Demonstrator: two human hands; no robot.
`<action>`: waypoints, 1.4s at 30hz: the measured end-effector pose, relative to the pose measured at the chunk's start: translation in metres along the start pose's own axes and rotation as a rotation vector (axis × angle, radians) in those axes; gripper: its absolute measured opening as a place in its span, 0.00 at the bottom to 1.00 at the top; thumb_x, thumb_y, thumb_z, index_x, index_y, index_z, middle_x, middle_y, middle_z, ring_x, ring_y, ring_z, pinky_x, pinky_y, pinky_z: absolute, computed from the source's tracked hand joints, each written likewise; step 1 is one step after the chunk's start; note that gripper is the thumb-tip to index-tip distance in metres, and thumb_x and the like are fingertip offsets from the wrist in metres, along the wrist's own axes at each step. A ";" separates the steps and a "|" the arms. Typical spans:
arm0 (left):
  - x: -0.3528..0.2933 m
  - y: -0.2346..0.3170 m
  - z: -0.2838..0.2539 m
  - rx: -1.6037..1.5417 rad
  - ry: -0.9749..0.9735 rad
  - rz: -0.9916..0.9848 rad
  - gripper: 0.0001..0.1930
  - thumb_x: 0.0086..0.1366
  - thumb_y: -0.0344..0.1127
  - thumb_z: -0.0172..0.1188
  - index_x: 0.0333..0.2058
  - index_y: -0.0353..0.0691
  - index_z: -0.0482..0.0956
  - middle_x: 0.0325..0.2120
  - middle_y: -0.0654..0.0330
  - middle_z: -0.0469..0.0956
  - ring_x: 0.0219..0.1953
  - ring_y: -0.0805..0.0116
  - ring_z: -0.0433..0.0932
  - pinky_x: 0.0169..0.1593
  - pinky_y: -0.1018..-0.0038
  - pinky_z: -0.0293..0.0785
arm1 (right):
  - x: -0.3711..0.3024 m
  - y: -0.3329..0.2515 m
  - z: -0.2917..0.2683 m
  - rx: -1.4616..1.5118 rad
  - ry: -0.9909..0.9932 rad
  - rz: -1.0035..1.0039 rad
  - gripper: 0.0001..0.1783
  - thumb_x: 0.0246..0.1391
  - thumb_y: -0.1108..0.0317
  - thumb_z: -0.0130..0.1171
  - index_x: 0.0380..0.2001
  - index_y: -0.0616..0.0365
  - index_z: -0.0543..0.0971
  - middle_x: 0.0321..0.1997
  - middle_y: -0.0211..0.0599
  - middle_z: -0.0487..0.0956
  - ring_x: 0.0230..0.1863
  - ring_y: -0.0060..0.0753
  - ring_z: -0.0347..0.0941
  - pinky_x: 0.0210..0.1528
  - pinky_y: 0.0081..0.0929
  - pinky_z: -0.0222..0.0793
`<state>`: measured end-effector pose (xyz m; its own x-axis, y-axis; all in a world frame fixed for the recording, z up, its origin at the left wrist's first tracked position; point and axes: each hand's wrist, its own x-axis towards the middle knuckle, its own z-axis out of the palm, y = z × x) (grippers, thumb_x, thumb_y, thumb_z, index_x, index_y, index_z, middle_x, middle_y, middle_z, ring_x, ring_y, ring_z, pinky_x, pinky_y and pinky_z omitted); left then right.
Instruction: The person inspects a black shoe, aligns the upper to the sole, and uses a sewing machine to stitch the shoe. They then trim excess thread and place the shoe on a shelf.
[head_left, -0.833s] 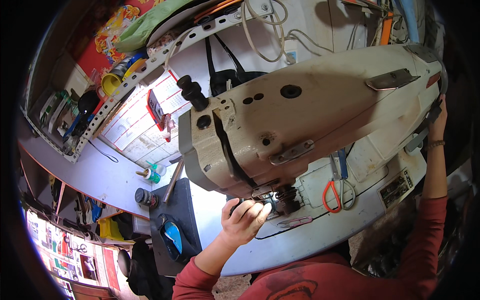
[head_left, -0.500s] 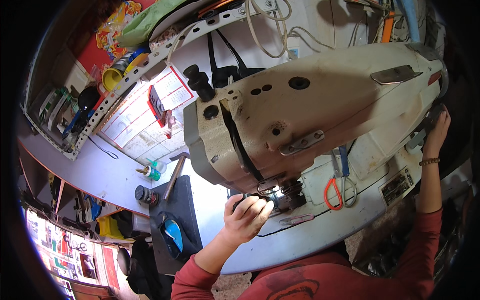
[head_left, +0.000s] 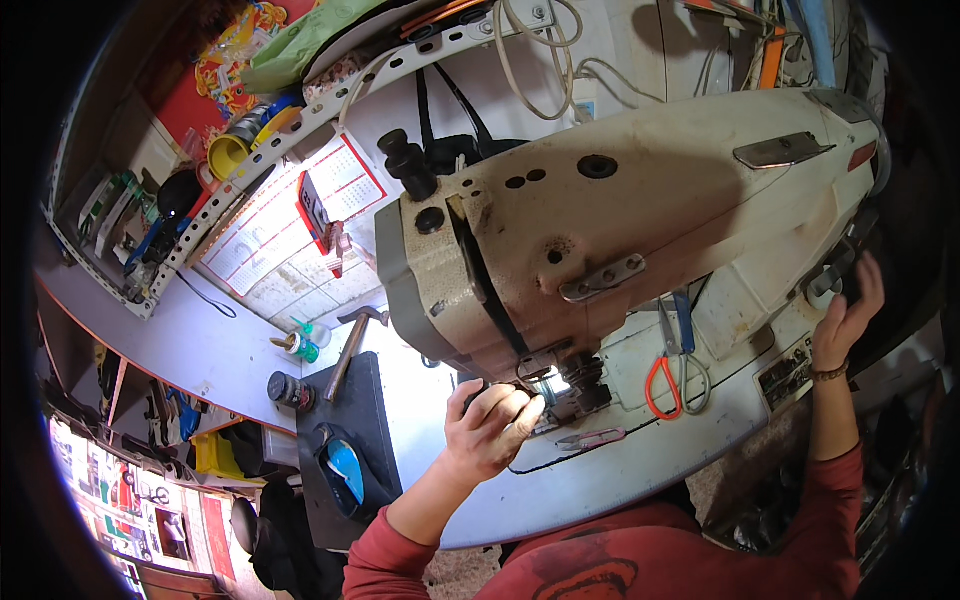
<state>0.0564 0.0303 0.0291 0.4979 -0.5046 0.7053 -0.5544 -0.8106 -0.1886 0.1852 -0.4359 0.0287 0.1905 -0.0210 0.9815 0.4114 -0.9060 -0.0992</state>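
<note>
A large beige sewing machine [head_left: 660,210] stretches across the table, worn and stained. Beside its needle area my left hand [head_left: 492,425] is closed, fingers curled round a small dark piece that is mostly hidden. A bright light shines at the needle, just past the fingertips. On the far right my right hand [head_left: 848,315] is open, fingers apart and pointing up, next to the wheel end of the machine. It appears to hold nothing. Scissors [head_left: 667,385] with red and grey handles lie by the machine's base. Small thread snips [head_left: 590,439] rest near the front edge.
Left of the machine, a black shoe [head_left: 372,490] with a blue insole sits on a dark pad [head_left: 352,400]. A hammer [head_left: 347,355] lies across the pad's far end. A dark jar [head_left: 290,390] and a green-and-white bottle [head_left: 300,346] stand beside it. A perforated metal shelf rail [head_left: 290,140] runs behind.
My right hand has come off the machine's wheel end, moving down and slightly left, and its fingers have opened. My left hand stays by the needle, nearly unmoved.
</note>
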 end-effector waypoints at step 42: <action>-0.003 -0.002 -0.004 -0.038 -0.006 0.054 0.14 0.51 0.32 0.62 0.39 0.50 0.83 0.36 0.69 0.77 0.43 0.71 0.74 0.54 0.65 0.65 | -0.039 -0.010 0.017 0.012 -0.162 0.014 0.27 0.63 0.53 0.47 0.57 0.63 0.67 0.62 0.47 0.68 0.66 0.54 0.58 0.70 0.50 0.46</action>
<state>0.0536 0.0345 0.0300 0.4706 -0.5494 0.6904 -0.6058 -0.7701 -0.1999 0.1887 -0.4187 -0.0113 0.3368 0.0355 0.9409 0.4179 -0.9011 -0.1156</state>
